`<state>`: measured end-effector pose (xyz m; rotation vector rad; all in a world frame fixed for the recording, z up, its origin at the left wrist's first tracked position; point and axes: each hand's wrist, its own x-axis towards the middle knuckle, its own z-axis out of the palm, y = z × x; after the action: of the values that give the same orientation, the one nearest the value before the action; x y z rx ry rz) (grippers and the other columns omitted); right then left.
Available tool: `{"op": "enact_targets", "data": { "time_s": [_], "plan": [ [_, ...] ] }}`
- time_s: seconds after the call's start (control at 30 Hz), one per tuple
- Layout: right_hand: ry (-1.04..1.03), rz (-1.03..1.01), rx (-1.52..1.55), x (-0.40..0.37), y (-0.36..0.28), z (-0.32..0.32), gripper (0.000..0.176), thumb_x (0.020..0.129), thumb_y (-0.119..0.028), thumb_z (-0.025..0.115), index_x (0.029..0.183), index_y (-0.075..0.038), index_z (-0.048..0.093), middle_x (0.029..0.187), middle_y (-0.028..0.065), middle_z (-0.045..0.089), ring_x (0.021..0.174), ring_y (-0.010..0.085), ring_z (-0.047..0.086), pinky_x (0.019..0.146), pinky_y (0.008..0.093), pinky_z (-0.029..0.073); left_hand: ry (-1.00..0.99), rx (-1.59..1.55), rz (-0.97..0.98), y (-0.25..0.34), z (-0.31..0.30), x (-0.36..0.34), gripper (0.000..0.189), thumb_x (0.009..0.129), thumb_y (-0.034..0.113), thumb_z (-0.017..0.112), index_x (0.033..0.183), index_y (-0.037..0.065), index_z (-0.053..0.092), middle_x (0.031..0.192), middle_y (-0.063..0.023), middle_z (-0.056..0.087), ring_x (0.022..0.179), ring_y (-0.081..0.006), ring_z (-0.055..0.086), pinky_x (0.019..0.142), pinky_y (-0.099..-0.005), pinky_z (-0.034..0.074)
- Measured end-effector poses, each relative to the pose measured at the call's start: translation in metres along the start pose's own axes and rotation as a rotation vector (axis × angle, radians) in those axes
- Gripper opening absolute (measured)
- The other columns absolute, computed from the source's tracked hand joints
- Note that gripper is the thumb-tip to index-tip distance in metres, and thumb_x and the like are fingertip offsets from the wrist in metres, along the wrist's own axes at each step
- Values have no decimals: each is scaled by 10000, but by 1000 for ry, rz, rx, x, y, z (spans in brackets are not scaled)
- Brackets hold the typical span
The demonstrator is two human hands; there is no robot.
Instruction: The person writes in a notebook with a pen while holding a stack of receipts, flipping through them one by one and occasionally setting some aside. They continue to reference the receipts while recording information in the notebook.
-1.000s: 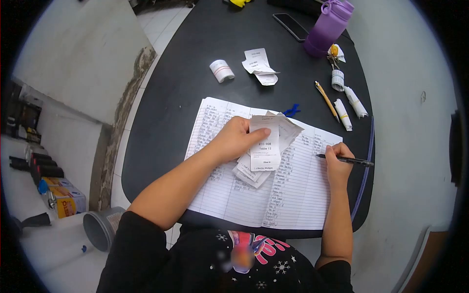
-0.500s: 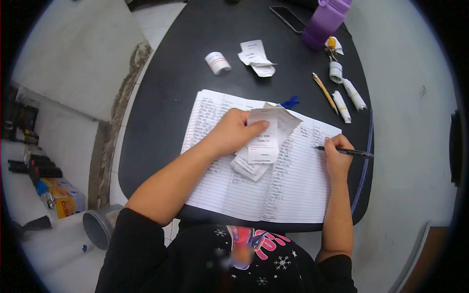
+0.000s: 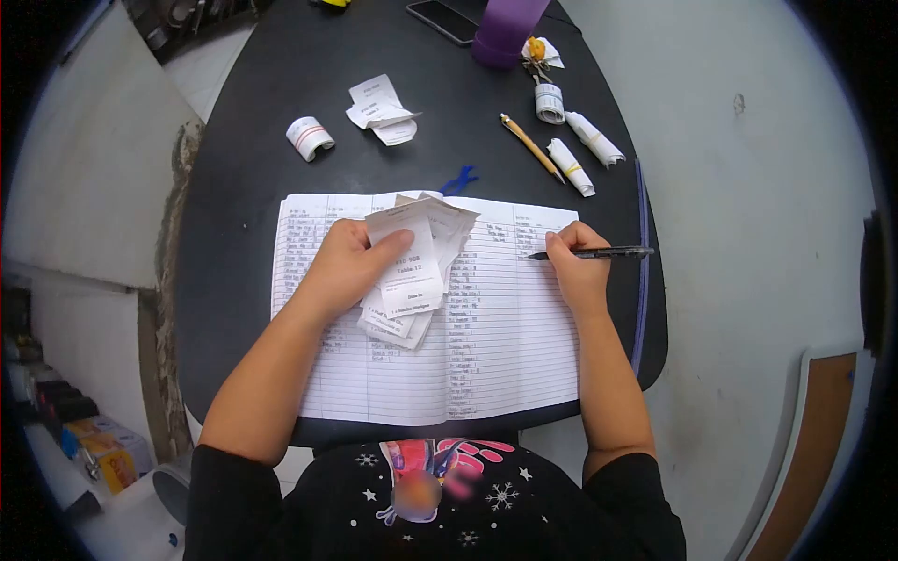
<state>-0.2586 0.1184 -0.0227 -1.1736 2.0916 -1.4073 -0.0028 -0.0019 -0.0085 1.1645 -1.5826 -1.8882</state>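
Observation:
An open ruled notebook [image 3: 374,393] lies on the black table, its pages filled with columns of handwriting. Over its left page and centre fold, my left hand [image 3: 351,266] pinches a small bundle of printed receipts [image 3: 412,271], thumb on top. The front slip shows "Table 12"; the slips beneath fan out and are partly hidden. On the right page, my right hand [image 3: 580,266] is closed around a black pen [image 3: 613,252], whose tip points left at the written lines of the right-hand column.
Beyond the notebook are a curled paper roll [image 3: 309,138], folded receipts [image 3: 383,110] and a blue ribbon [image 3: 458,180]. To the right lie a wooden pen [image 3: 531,148], rolled papers [image 3: 571,166] and keys [image 3: 537,67]. A purple bottle [image 3: 505,33] and a phone [image 3: 441,21] are at the back.
The whole view has shifted, so the table items appear further left. The receipts in my left hand sit flatter and face the camera more. My right hand still grips the pen over the right page.

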Motion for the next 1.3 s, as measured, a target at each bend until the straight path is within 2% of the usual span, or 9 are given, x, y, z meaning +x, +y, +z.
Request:
{"op": "enact_targets", "data": {
  "time_s": [0.13, 0.23, 0.43, 0.53, 0.63, 0.93, 1.03, 1.3],
  "plan": [
    [-1, -5, 12, 1, 4, -1, 267, 769, -64, 658, 576, -36, 476, 552, -10, 481, 533, 59, 400, 503, 255, 320, 6, 17, 16, -4, -1, 2, 280, 891, 179, 616, 1014, -70, 656, 836, -119, 697, 677, -122, 657, 601, -249, 516],
    [-13, -37, 31, 2, 8, -2, 276, 805, -22, 637, 590, -61, 468, 553, -16, 508, 496, 38, 413, 469, 219, 316, 5, 22, 13, 0, 0, 0, 281, 894, 185, 620, 1003, -71, 657, 837, -116, 697, 680, -120, 655, 601, -251, 515],
    [24, -46, 18, 2, 8, -1, 281, 805, -20, 639, 588, -64, 466, 549, -20, 501, 497, 36, 417, 465, 220, 316, -15, -13, 27, -3, -1, 1, 284, 897, 192, 629, 1005, -69, 656, 837, -111, 697, 681, -118, 653, 602, -249, 515],
    [21, 12, -9, 0, 1, -1, 259, 762, -53, 656, 572, -33, 481, 544, -8, 481, 530, 60, 413, 496, 258, 323, -15, -5, 40, -7, -3, 3, 283, 897, 193, 629, 1009, -65, 658, 832, -110, 698, 677, -117, 653, 601, -249, 517],
    [18, 32, 12, 1, 2, -1, 262, 764, -50, 656, 573, -35, 479, 543, -8, 479, 528, 60, 408, 494, 256, 320, -16, -19, 52, -9, -3, 4, 287, 897, 197, 629, 1009, -66, 660, 826, -109, 697, 680, -117, 653, 601, -251, 518],
    [16, -22, 27, 0, 1, 0, 261, 769, -48, 651, 575, -33, 477, 546, -9, 478, 534, 62, 403, 497, 255, 318, -6, 3, 45, -6, -1, 3, 285, 895, 197, 633, 1003, -65, 664, 823, -102, 696, 679, -107, 644, 604, -249, 512],
    [2, -50, -13, 0, 2, -1, 272, 787, -15, 637, 585, -48, 460, 564, -22, 487, 527, 46, 402, 496, 232, 323, -2, -7, 38, -2, 1, 0, 284, 896, 198, 634, 1001, -63, 664, 824, -100, 696, 677, -106, 643, 604, -246, 511],
    [26, -86, -18, 1, 6, -2, 263, 765, -37, 644, 573, -37, 465, 544, -10, 469, 532, 60, 404, 498, 254, 325, -21, -24, 27, -2, 0, 0, 272, 898, 200, 632, 987, -54, 668, 818, -102, 695, 665, -103, 643, 584, -236, 509]
  ]
}}
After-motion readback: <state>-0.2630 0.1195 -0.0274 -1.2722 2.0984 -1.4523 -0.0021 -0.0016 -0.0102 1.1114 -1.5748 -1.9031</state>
